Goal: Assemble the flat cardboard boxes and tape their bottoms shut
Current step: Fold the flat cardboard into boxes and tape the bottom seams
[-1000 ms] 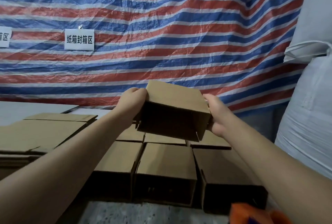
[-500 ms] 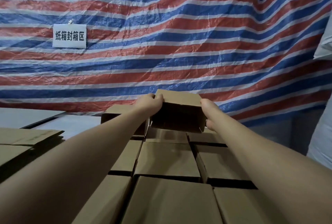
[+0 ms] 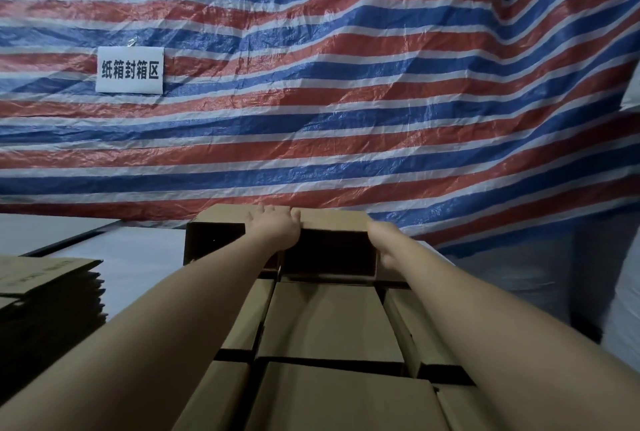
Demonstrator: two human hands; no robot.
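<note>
An assembled brown cardboard box (image 3: 332, 223) lies on its side at the far end of a stack of assembled boxes (image 3: 329, 320), its dark open end facing me. My left hand (image 3: 273, 228) rests on the box's top left edge, fingers spread flat over the top. My right hand (image 3: 382, 243) grips the box's right wall; its fingers are hidden behind the box. The box sits on the row below, against a neighbouring box (image 3: 214, 240) on its left.
A pile of flat cardboard blanks (image 3: 45, 285) lies at the left on a pale table (image 3: 138, 250). A red, white and blue striped tarp (image 3: 346, 101) with a white label (image 3: 129, 69) hangs close behind. White sacks (image 3: 623, 309) stand at the right.
Both hands carried the box away from me and down onto the far row of the stack. My left hand shifted from gripping its corner to lying flat on top.
</note>
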